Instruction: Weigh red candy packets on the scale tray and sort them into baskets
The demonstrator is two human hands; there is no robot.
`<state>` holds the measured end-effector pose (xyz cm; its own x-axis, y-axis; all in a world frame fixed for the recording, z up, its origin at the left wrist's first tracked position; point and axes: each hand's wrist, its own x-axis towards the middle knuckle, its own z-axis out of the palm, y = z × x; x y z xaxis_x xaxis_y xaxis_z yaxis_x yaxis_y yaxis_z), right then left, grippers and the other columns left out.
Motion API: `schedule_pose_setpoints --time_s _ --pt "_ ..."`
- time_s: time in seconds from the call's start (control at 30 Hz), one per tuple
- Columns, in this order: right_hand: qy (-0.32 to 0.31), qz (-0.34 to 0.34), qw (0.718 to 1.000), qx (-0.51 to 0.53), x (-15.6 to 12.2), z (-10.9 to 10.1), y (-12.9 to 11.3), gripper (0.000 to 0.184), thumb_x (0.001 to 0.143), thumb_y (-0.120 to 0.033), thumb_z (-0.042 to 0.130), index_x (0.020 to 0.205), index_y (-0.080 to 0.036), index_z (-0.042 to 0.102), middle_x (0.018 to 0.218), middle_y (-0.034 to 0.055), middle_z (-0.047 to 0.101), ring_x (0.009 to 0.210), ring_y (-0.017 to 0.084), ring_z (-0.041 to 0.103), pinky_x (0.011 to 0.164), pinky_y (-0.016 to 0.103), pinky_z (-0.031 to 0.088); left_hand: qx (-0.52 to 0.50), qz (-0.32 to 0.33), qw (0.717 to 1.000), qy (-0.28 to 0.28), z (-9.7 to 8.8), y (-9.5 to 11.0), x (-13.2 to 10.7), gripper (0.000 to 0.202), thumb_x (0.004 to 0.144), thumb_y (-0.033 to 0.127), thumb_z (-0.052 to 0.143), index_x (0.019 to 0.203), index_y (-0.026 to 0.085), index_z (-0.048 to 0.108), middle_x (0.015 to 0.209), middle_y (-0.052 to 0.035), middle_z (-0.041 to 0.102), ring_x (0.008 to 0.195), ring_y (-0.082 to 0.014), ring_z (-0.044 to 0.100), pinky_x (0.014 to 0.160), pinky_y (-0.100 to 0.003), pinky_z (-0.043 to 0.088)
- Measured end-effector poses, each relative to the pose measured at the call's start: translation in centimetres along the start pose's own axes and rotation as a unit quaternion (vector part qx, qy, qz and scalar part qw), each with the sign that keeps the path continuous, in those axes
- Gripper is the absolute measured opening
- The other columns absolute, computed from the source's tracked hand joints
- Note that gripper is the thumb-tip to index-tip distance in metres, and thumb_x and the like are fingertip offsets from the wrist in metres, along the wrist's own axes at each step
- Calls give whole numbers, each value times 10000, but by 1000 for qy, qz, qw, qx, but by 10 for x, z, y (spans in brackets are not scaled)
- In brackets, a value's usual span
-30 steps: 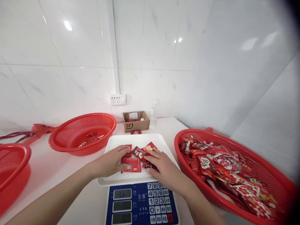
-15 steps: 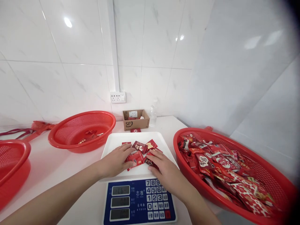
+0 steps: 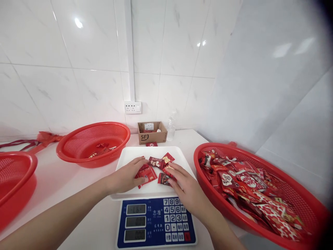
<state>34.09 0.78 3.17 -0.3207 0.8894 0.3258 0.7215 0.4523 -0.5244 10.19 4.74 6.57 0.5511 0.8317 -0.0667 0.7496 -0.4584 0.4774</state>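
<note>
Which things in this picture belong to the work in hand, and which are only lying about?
In the work: left hand, right hand, packets on the white tray, scale; probably the filled basket at right.

Apparently just lying about: cardboard box, clear bottle.

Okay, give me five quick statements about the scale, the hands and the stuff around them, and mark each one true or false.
1. The left hand touches packets on the white tray. True.
2. The right hand is pressing the red key. False: it is at the packets on the tray.
3. The basket on the right holds a heap of packets. True.
4. The cardboard box stands right of the bottle. False: it stands left of it.
5. The scale's three displays sit left of its number keys. True.
</note>
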Motion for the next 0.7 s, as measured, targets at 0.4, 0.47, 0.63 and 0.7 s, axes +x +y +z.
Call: schedule_pose_setpoints --time_s 0.4,0.47,0.63,0.7 --pt "285 -55 957 -19 -51 10 9 203 887 -214 490 1047 -219 614 1027 69 667 951 199 631 813 335 550 73 20 997 13 13 2 15 636 884 495 417 1435 235 235 1525 -78 199 1408 -273 48 1122 -475 165" --pt "319 -67 945 -20 -65 15 13 205 873 -185 499 1048 -215 602 963 64 672 893 187 639 767 307 556 78 18 997 8 14 1 17 657 879 532 402 1439 236 230 1529 -79 185 1407 -278 51 1120 -478 166" --pt "384 -101 918 10 -91 36 38 225 847 -136 506 1054 -190 573 834 65 638 746 173 628 645 280 552 90 9 996 5 10 0 13 751 814 621 452 1402 170 329 1511 -114 226 1402 -291 99 1121 -466 174" --pt "409 -79 909 4 -96 44 49 156 847 -184 523 991 -182 583 797 67 628 680 173 619 580 273 543 86 6 996 -4 8 2 10 693 828 592 448 1367 161 386 1502 -130 248 1395 -289 145 1109 -466 208"
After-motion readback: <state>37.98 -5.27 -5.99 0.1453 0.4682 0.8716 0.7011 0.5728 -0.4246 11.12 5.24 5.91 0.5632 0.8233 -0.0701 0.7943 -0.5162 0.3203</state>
